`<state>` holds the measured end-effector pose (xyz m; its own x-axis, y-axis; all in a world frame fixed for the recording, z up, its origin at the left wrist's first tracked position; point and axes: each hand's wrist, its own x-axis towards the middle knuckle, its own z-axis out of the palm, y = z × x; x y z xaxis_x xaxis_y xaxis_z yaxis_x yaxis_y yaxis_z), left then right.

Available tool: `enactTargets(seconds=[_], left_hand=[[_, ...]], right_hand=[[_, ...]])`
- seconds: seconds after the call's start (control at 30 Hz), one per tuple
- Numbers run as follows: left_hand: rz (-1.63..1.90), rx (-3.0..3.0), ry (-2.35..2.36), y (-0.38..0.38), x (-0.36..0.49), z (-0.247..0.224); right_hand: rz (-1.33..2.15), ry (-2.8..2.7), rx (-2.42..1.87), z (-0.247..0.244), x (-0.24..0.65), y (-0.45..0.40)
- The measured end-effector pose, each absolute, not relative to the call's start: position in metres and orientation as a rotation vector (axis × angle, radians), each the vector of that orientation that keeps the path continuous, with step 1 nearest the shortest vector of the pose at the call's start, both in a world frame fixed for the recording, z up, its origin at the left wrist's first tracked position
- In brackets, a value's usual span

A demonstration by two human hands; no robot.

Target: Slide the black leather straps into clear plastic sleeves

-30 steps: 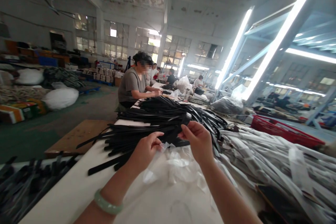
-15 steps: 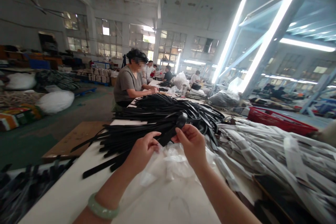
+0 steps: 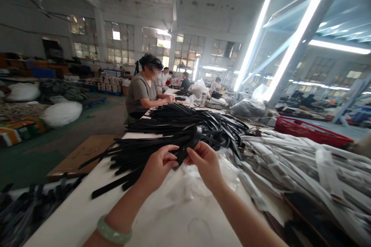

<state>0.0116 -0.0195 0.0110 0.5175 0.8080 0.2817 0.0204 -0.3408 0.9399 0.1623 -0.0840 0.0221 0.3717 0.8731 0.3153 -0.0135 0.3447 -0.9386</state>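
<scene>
Above the near side of the white table, I hold a black belt with both hands. Its upper part curves over in a loop. My right hand pinches the belt between thumb and fingers. On the other side, my left hand has its fingertips closed on the lower end, which they partly cover. A pile of black belts lies just behind my hands, their straight ends pointing left. Crumpled clear plastic rests on the table beneath my hands.
Many white-wrapped strips are heaped on the right, with a red crate behind them. A co-worker sits farther along the table's left side. More black strips lie low at the left, near a cardboard sheet.
My right hand has shifted left and slightly down, closer to my left hand. The belt's looped top has moved left with it. My left hand has barely moved.
</scene>
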Motion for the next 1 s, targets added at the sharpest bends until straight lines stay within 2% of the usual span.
enactTargets(seconds=[0.43, 0.6, 0.87, 1.0], left_hand=[[0.936, 1.434, 0.695, -0.012, 0.014, 0.001], [0.518, 1.491, 0.45, -0.011, 0.003, 0.008], [0.106, 1.453, 0.505, -0.015, -0.003, 0.005], [-0.198, 1.47, 0.452, -0.021, -0.01, 0.013]], right_hand=[[0.921, -0.998, -1.082, 0.004, 0.151, -0.079], [1.013, -0.897, -1.035, 0.003, 0.151, -0.077], [1.234, -1.014, -0.876, 0.009, 0.165, -0.079], [1.395, -0.735, -0.685, 0.011, 0.189, -0.07]])
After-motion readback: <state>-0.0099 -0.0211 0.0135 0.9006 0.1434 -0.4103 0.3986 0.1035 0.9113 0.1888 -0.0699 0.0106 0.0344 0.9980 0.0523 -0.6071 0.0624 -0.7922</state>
